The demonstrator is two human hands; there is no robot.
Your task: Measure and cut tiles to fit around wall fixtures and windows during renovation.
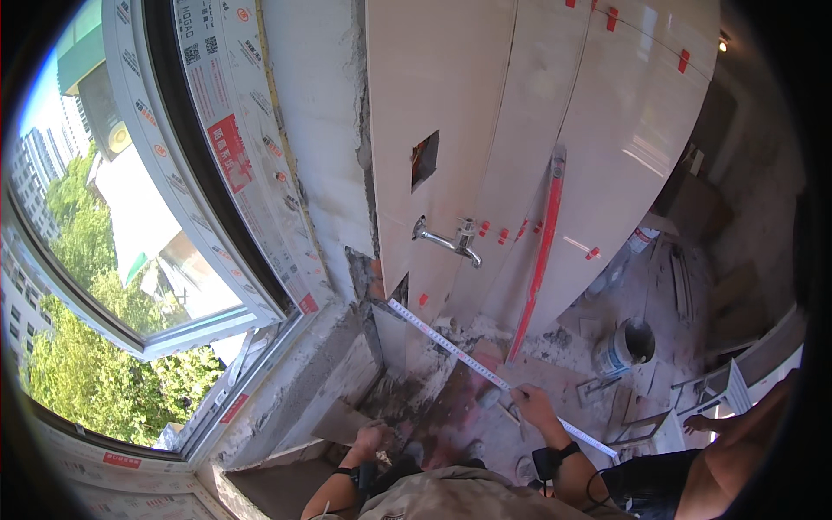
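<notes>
My right hand (534,406) is closed around a white tape measure strip (451,349) with printed marks. It stretches straight from the bottom corner of the tiled wall (451,104), past my hand, to the lower right. My left hand (371,438) is low beside the window ledge, its fingers curled. Whatever it may hold is too small to make out. Right beside it lies a grey flat slab (340,423). Above the strip, a chrome tap (451,241) sticks out of the wall, and a red straightedge (542,251) leans against the tiles.
An open window sash (217,325) swings at the left over a rough ledge. Red tile clips (503,236) dot the wall joints. At the right stand a bucket (626,347) and a metal step stool (706,403). Another person's arm (741,433) reaches in there. Dust and debris cover the floor.
</notes>
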